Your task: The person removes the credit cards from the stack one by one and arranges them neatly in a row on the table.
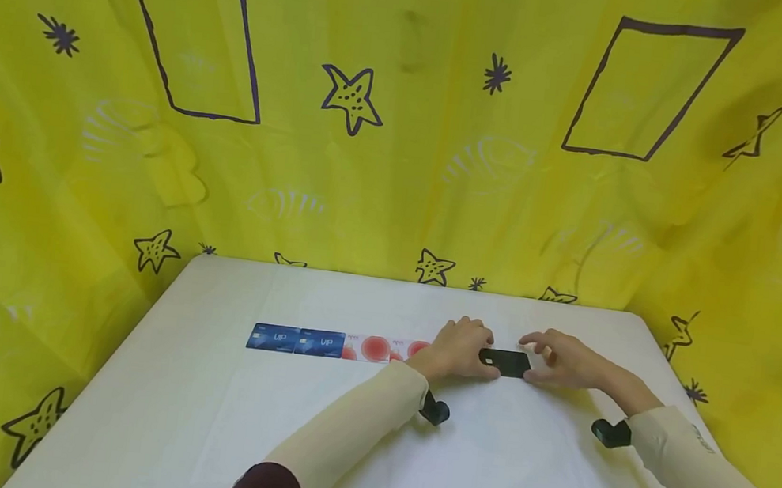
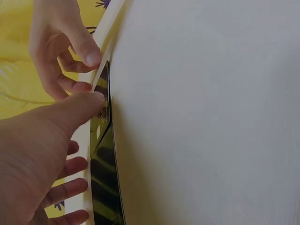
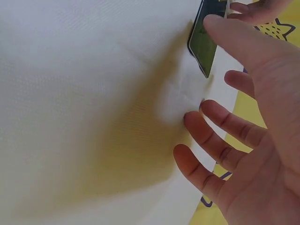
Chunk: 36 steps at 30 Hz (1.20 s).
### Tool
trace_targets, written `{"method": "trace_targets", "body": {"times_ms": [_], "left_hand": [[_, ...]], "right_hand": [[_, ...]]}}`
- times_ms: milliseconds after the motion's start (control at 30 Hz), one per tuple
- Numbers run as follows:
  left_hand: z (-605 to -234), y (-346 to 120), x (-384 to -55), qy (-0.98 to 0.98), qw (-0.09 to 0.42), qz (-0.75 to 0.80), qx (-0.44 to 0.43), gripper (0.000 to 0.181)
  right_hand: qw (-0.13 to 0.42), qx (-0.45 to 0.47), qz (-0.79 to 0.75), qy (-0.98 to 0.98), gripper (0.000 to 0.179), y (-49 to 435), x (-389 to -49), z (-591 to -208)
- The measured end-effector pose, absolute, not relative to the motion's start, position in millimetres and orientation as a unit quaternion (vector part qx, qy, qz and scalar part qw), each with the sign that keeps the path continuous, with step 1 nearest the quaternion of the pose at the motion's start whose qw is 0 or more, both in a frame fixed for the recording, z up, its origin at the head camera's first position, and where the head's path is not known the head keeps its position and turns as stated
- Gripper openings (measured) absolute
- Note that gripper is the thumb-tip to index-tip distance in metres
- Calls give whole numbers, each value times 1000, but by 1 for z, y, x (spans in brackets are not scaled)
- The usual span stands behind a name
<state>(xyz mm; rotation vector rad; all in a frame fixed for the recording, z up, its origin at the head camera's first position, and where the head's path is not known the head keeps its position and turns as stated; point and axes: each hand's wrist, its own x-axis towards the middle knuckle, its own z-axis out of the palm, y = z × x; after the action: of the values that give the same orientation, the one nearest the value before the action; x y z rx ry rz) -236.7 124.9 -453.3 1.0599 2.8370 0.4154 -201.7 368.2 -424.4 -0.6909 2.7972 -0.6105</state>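
A black bank card [image 1: 509, 364] with a small chip lies on the white table at the right end of a row of cards. My left hand [image 1: 460, 348] reaches over the row, its thumb laid on this card's near side and its fingers spread beyond. In the left wrist view, a second dark card [image 2: 107, 187] runs end to end with it, beneath the hand. My right hand [image 1: 565, 360] is at the card's right end, thumb tip on its near corner. Its other fingers [image 3: 213, 136] spread loosely, apart from the card.
Further left in the row are two blue VIP cards [image 1: 274, 338] and two white cards with red circles [image 1: 367, 348], one partly hidden by my left hand. A yellow patterned curtain [image 1: 396, 197] stands behind and beside the white table [image 1: 204, 383].
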Motion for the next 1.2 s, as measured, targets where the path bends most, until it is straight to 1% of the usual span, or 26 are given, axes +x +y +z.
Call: {"method": "trace_targets", "body": {"times_ms": [200, 500, 800, 1033, 1200], "left_hand": [[-451, 119, -245, 930, 19, 121, 348, 64], [-441, 100, -255, 931, -11, 130, 340, 78], [-431, 76, -258, 934, -33, 161, 318, 100], [-421, 56, -262, 937, -33, 182, 298, 101], [-417, 44, -264, 936, -34, 188, 294, 101]], "right_hand": [[98, -239, -210, 943, 73, 367, -205, -417], [62, -223, -222, 947, 74, 365, -211, -405], [35, -183, -250, 950, 85, 355, -215, -395], [29, -169, -262, 950, 88, 350, -215, -385], [25, -167, -265, 949, 88, 347, -214, -384]]}}
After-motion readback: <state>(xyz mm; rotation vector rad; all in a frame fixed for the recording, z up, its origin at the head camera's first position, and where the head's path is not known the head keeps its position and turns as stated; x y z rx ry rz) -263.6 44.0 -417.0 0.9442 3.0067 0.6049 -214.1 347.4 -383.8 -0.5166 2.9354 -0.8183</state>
